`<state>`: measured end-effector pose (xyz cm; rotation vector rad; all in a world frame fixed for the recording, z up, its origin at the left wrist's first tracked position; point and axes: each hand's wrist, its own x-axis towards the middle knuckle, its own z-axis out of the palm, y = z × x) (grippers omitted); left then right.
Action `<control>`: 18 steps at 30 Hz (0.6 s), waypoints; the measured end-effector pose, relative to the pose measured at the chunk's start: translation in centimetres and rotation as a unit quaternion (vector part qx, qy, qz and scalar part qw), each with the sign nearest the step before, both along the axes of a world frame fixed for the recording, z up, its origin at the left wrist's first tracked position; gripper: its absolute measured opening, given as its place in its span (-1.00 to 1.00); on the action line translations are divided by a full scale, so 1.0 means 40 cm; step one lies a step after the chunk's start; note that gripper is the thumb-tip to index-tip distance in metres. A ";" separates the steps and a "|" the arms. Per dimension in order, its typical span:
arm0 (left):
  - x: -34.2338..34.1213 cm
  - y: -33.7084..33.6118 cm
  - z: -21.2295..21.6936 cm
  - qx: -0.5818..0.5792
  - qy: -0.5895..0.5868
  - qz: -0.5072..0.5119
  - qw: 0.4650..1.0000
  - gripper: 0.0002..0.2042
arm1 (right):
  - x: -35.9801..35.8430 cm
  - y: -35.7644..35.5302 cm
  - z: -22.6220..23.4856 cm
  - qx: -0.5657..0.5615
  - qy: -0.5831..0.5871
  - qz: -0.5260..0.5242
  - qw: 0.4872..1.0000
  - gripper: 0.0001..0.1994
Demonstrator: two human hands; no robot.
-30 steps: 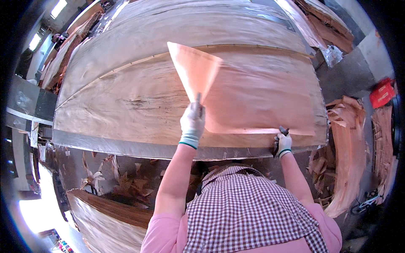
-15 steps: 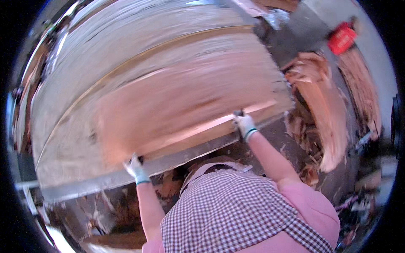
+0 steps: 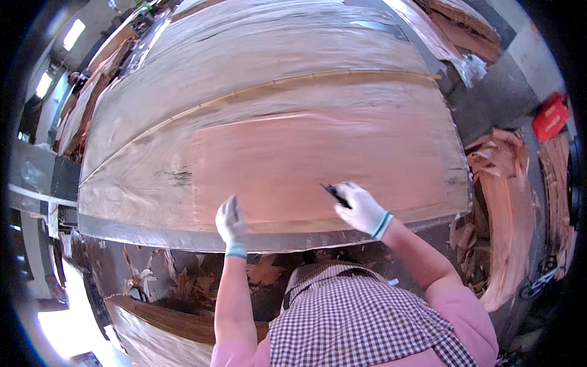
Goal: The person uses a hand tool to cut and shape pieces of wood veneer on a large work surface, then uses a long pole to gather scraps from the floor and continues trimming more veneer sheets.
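A thin reddish veneer sheet [image 3: 287,150] lies flat on a large, pale stack of wood sheets [image 3: 140,171]. Over the sheet's near left part, my left hand [image 3: 230,221], in a white glove, has its fingers pressed together; anything inside them is hidden. My right hand [image 3: 361,211], gloved too, is closed around a small black hand tool [image 3: 333,194] whose narrow end points left over the sheet. Its exact kind is not clear. Whether either hand touches the sheet cannot be made out.
A long, thin wooden strip [image 3: 263,90] crosses the stack beyond the sheet. A grey edge [image 3: 147,235] borders the near side. On the right are bent veneer pieces [image 3: 504,208] and a red object [image 3: 550,117]. Scraps [image 3: 266,269] litter the floor near me.
Both hands have left the near edge of the veneer sheet, where they were far apart, and are closer together over it. The view has shifted, and the sheet looks flatter.
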<state>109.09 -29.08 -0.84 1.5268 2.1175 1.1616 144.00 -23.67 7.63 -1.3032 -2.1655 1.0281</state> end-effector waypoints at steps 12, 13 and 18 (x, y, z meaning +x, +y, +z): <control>-0.083 0.277 -0.122 -0.006 0.246 0.068 0.967 -0.45 | -0.646 0.222 -0.171 -0.028 -0.205 0.051 0.977 -0.74; -0.087 0.277 -0.120 -0.024 0.239 0.071 0.968 -0.45 | -0.692 0.255 -0.172 -0.037 -0.223 0.045 0.973 -0.74; -0.092 0.290 -0.124 -0.094 0.241 0.051 0.965 -0.40 | -0.820 0.337 -0.193 -0.052 -0.265 0.045 0.962 -0.69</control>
